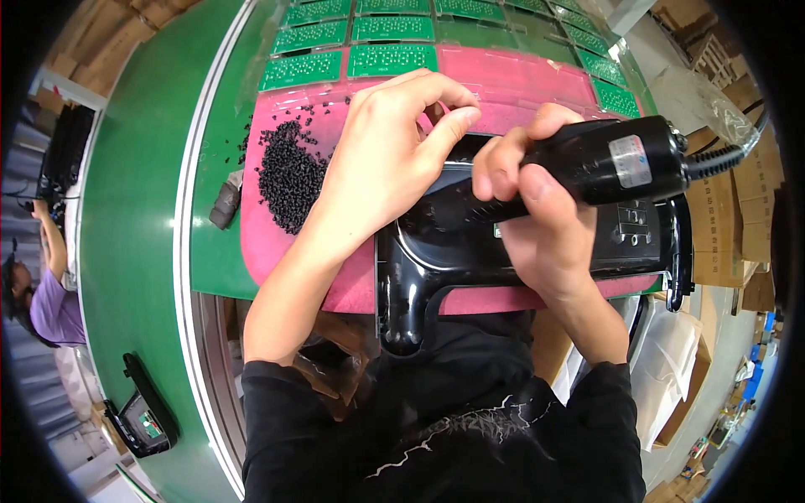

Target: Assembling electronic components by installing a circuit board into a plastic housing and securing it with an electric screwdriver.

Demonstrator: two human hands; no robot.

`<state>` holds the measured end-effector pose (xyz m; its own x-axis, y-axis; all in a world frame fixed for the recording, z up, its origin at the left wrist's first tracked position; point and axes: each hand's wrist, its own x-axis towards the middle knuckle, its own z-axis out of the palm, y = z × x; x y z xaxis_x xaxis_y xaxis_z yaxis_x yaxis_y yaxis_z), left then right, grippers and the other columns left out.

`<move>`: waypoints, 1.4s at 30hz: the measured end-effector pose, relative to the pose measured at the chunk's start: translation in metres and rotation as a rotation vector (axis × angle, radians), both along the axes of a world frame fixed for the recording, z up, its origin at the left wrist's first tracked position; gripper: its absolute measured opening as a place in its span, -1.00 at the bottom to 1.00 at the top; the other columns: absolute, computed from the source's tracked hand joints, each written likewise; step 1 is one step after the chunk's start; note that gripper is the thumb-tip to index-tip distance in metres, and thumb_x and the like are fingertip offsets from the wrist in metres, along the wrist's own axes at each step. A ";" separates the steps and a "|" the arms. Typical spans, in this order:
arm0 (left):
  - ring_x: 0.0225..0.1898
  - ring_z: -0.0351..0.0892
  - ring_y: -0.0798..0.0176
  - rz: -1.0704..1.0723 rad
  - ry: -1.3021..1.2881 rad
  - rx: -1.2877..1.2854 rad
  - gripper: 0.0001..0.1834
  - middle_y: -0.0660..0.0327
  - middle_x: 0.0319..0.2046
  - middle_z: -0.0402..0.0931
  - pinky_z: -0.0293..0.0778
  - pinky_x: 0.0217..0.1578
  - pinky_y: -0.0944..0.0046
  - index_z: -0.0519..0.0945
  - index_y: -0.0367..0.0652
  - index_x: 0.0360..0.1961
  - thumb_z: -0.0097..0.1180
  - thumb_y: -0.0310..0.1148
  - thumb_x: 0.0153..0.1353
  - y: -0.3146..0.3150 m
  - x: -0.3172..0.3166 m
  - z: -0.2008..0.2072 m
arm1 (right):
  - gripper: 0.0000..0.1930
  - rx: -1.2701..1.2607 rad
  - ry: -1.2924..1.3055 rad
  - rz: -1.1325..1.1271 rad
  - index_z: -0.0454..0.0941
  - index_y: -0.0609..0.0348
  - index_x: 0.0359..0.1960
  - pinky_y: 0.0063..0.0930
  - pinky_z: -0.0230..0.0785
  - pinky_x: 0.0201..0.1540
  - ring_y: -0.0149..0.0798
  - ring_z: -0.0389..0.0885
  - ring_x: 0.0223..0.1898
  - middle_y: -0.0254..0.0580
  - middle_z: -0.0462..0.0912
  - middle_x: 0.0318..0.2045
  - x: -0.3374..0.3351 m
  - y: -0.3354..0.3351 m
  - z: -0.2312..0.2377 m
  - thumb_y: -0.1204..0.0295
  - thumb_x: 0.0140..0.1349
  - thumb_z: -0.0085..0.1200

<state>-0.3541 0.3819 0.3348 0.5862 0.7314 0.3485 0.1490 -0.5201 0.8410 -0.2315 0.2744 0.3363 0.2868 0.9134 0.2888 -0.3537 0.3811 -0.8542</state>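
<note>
My right hand [545, 201] is wrapped around a black corded electric screwdriver [579, 163], held nearly level with its front end toward the left. Its tip is hidden near my left wrist. My left hand [381, 151] hovers left of it, thumb and forefinger drawn together in a pinch; whatever may be between them is too small to make out. Beneath both hands a glossy black plastic housing [470, 260] lies on a pink mat [264, 251]. Left of my left hand is a heap of tiny black pieces [289, 176], apparently screws, some scattered around it.
Green circuit boards [390, 60] lie in rows beyond the mat. A small dark grey object [225, 201] sits left of the mat. Another black housing [142, 411] rests on the green table [138, 210], where a person in purple [57, 306] stands. Cardboard boxes [717, 218] are at right.
</note>
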 end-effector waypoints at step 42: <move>-0.33 0.63 0.04 -0.339 -0.031 0.474 -0.67 0.12 -0.42 0.58 0.59 -0.35 0.15 0.59 -0.29 -0.41 0.48 -0.50 -0.22 -0.039 0.030 -0.007 | -0.82 0.090 0.092 -0.331 0.33 -0.01 -0.03 -0.29 0.27 0.05 -0.49 0.34 -0.37 -0.49 0.32 -0.48 0.063 -0.052 0.054 0.29 0.43 -0.04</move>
